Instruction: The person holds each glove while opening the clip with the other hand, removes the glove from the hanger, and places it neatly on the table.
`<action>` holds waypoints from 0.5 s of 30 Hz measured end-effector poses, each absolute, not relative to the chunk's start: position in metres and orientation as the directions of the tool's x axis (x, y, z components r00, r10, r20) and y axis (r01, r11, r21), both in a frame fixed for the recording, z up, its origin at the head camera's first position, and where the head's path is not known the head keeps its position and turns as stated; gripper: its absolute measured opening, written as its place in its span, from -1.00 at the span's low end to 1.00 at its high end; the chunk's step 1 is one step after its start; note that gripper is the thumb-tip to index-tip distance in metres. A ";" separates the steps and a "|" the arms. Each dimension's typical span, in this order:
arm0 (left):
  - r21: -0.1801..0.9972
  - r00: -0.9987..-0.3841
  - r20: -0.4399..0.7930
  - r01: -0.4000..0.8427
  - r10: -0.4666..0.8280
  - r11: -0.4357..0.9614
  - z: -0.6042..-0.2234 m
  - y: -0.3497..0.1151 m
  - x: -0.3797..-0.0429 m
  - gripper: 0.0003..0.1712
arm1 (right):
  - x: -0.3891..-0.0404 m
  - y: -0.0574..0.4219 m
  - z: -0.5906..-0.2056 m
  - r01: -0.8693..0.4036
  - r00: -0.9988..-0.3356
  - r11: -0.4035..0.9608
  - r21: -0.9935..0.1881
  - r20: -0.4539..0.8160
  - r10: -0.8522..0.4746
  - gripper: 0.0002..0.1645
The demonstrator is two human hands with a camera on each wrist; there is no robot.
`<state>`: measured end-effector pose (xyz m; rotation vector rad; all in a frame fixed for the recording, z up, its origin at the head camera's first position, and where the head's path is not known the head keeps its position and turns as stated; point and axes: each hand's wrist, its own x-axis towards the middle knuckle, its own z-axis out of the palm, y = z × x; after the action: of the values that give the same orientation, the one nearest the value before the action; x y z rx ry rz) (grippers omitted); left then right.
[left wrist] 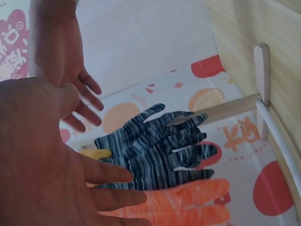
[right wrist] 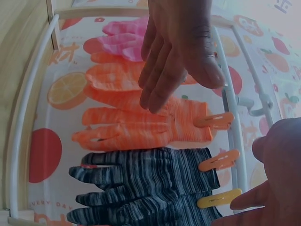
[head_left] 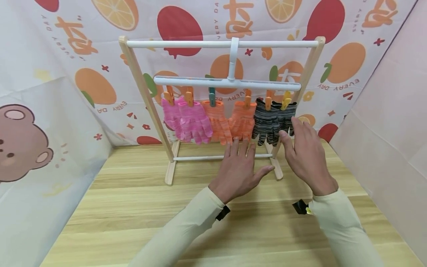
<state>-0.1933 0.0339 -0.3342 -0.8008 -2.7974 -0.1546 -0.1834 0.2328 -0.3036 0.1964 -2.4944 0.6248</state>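
Head: hanger [head_left: 200,82], gloves [head_left: 218,120]; left hand [head_left: 235,172] before rack [head_left: 200,44]

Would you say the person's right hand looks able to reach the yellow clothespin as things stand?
Probably yes: the right hand looks empty and close to the yellow clothespin, with nothing visible between them.

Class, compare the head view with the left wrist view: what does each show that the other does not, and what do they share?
Only the head view: the pink gloves, the green clothespin and the bear print.
Only the left wrist view: a pink patch with white markings and the palm side of the left hand.
Both: the right hand, dark striped gloves, orange glove fabric and yellow clothespin.
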 end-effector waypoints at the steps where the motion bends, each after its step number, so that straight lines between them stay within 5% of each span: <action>1: 0.038 -0.823 0.246 0.536 0.512 0.844 -0.334 0.037 -0.194 0.06 | -0.186 0.233 -0.302 -0.267 -0.828 0.880 -0.393 0.561 -0.001 -0.23; 15: -0.015 -0.769 0.326 0.578 0.550 0.816 -0.330 0.063 -0.207 0.01 | -0.211 0.240 -0.292 -0.290 -0.709 0.882 -0.371 0.702 0.062 -0.39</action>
<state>-0.2068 0.0635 -0.3298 -0.8577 -2.6847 -0.1224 -0.2110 0.2405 -0.2916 0.1628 -2.2881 0.5986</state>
